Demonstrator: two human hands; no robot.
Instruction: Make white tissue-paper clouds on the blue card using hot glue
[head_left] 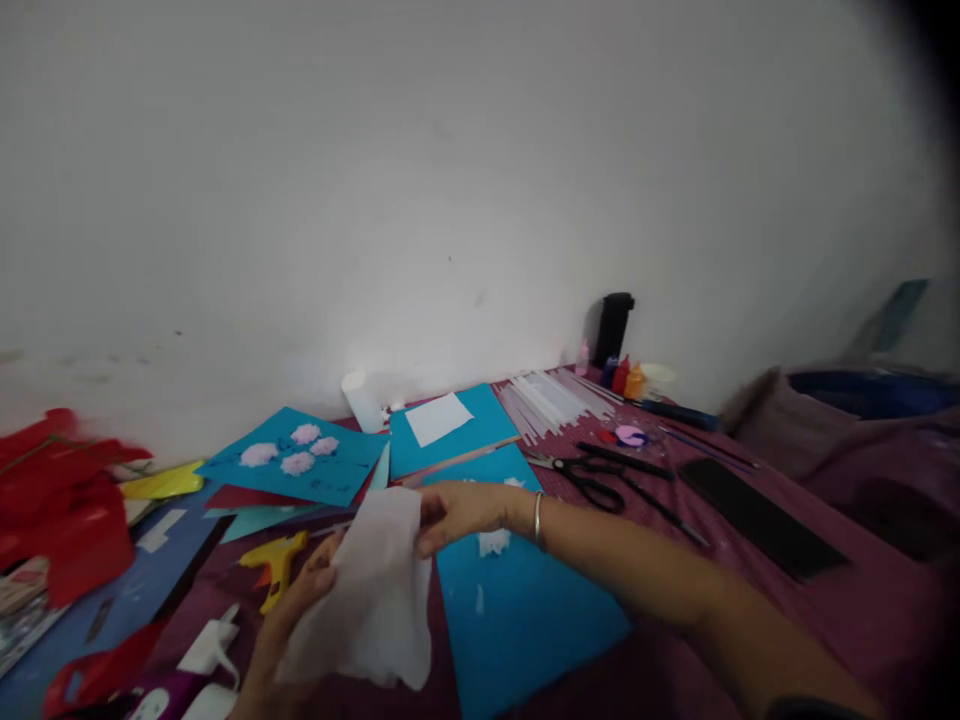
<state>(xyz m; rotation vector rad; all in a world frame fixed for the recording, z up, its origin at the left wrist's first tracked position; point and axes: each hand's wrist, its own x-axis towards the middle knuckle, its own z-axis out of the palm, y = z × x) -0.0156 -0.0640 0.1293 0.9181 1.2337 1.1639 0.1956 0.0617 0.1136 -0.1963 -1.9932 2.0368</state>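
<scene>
A thin white tissue sheet (pixel 371 600) hangs between both my hands above the maroon table cloth (pixel 862 610). My right hand (pixel 457 512), with a metal bangle on the wrist, pinches the sheet's top right edge. On the sheet's left side, my left hand (pixel 300 600) grips it from below. Under my right hand lies a blue paper sheet (pixel 517 610) with small white tufts on it. A yellow glue gun (pixel 276 564) rests just left of my left hand.
A second blue sheet (pixel 300 480) with pink-white tufts lies at the left, a third blue sheet with a white square (pixel 439 418) behind. Black scissors (pixel 589 480), white paper sticks (pixel 551 398), paint bottles (pixel 626 378), a black flask (pixel 613 328), red paper (pixel 60 520) and a white wall surround them.
</scene>
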